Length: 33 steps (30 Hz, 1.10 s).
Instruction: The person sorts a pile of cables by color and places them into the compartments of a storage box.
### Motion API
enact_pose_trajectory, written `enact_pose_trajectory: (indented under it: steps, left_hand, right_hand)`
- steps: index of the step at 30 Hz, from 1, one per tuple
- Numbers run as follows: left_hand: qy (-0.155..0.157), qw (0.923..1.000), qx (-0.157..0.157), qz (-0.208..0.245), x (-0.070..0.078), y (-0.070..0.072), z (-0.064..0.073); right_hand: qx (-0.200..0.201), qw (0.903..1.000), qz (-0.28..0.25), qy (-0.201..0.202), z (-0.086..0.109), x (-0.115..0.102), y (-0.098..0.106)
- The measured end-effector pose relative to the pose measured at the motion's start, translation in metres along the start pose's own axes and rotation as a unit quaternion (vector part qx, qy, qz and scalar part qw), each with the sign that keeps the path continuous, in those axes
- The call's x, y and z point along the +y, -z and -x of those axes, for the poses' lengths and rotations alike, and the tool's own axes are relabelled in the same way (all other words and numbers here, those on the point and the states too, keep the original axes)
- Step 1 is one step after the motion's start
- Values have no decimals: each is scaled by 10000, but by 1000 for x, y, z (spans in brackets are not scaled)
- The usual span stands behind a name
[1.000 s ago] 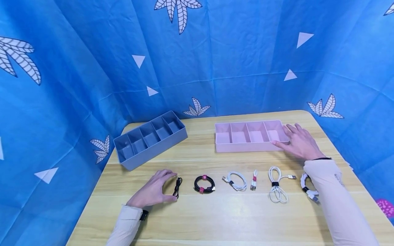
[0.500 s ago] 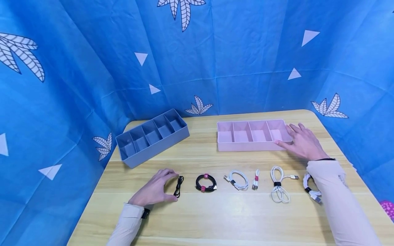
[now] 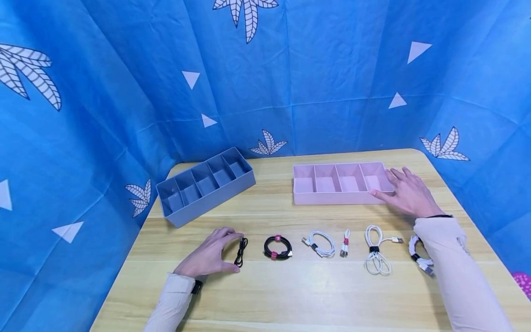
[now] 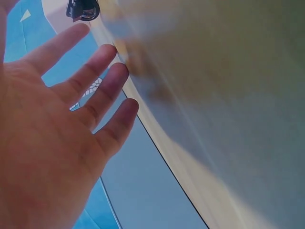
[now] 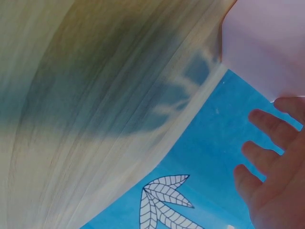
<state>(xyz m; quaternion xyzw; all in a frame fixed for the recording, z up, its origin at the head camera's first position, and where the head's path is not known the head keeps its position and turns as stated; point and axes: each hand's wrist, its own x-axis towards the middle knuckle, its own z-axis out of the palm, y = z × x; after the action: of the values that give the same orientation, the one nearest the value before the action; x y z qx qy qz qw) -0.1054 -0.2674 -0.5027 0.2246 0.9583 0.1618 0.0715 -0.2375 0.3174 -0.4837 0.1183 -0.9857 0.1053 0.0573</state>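
In the head view my left hand [image 3: 209, 256] is low over the table, thumb and index finger apart on either side of a small bundled black cable [image 3: 240, 252]. Its other fingers are spread and fairly straight in the left wrist view, where the black cable [image 4: 83, 8] shows beyond the fingertips. My right hand [image 3: 408, 191] is at the right end of the pink divided tray [image 3: 336, 198], its thumb by the front corner. From the right wrist, loosely extended fingers [image 5: 274, 128] appear beside the pink tray [image 5: 262, 52]; one seems to touch its rim.
A blue-grey divided box [image 3: 211, 203] stands angled at the back left. Along the table [image 3: 298, 295] lie a coiled black cable [image 3: 277, 247] and several white cables, including a looped one [image 3: 375, 249] and one partly under the right sleeve [image 3: 423, 263]. Blue curtain [image 3: 332, 69] surrounds the table.
The head view has shifted slightly. Both hands, the cables and the two divided containers keep practically the same places.
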Motion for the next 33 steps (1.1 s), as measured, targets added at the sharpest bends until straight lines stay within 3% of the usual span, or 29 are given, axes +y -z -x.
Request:
enact_pose_trajectory:
  steps: [11, 33]
  left_hand:
    - [43, 9998, -207, 20, 2, 1, 1]
    - [102, 9998, -58, 130, 1, 2, -6]
  right_hand:
    - [-15, 10000, -70, 35, 1, -2, -4]
    - [-16, 9999, -100, 15, 1, -1, 1]
